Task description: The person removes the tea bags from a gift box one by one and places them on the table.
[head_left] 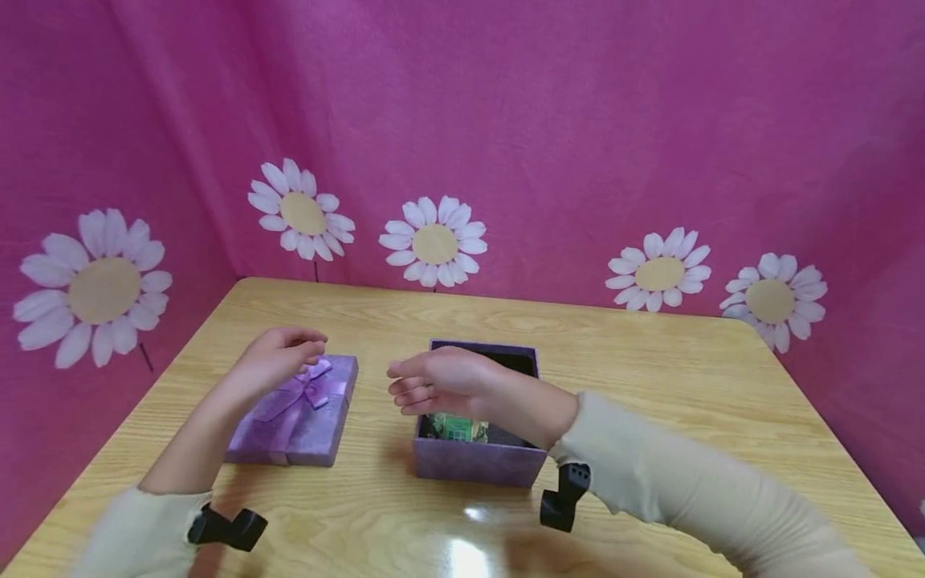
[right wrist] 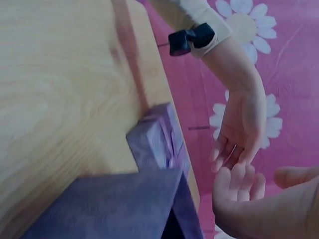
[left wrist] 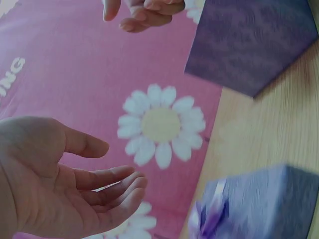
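A purple box (head_left: pixel 480 464) without its lid stands on the table, dark inside, with a green and gold packet (head_left: pixel 458 428) in it. Over the box hovers my right hand (head_left: pixel 451 380), fingers loosely bent and holding nothing; it covers part of the opening. To the left lies the purple lid (head_left: pixel 325 429), topped by a ribbon bow (head_left: pixel 311 389). My left hand (head_left: pixel 282 353) is raised above the lid's back edge. In the left wrist view that hand (left wrist: pixel 75 184) shows relaxed fingers and a bare palm, apart from the lid (left wrist: pixel 264 204).
The light wooden table (head_left: pixel 629 377) reaches back to a pink curtain (head_left: pixel 542 144) printed with white daisies. Black wrist cameras sit on both sleeves, one of them the right camera (head_left: pixel 564 498). A gap of bare wood separates lid and box.
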Tool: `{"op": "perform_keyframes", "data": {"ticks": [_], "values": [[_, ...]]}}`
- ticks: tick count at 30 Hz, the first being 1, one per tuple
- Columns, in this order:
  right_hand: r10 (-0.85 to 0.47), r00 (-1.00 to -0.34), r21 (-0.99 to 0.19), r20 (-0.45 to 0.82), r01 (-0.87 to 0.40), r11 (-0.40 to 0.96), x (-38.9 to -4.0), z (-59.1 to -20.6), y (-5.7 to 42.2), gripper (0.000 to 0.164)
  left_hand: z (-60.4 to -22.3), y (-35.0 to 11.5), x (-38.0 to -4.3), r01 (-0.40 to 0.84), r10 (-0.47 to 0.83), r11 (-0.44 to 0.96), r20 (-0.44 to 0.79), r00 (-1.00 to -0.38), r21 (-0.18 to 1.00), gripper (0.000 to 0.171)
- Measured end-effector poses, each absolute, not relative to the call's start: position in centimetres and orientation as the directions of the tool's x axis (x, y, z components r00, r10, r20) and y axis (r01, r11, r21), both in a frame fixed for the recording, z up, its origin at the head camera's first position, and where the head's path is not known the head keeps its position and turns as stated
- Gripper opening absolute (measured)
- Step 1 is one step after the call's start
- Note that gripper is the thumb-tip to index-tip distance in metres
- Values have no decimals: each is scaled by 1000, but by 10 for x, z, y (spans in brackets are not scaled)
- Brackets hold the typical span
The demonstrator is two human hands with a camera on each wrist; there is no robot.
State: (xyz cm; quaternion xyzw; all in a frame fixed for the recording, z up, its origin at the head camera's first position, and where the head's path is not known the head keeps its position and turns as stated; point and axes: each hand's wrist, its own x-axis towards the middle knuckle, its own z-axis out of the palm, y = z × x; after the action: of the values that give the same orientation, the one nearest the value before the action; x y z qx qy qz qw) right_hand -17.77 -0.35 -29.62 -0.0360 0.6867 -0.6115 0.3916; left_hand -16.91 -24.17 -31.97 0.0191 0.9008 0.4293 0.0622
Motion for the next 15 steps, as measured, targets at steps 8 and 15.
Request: {"op": "perform_keyframes", "data": {"ticks": [8,15], "values": [[-516,-698,-868,-496,409,280,-187,-301,38,38,-316,-207,-171,-19,187,536,-141,-972,844,43],[-462,-722,-856,-515,413,310,-195,-311,61,45,-321,-188,-175,-46,233,480,-178,-956,876,41]]}}
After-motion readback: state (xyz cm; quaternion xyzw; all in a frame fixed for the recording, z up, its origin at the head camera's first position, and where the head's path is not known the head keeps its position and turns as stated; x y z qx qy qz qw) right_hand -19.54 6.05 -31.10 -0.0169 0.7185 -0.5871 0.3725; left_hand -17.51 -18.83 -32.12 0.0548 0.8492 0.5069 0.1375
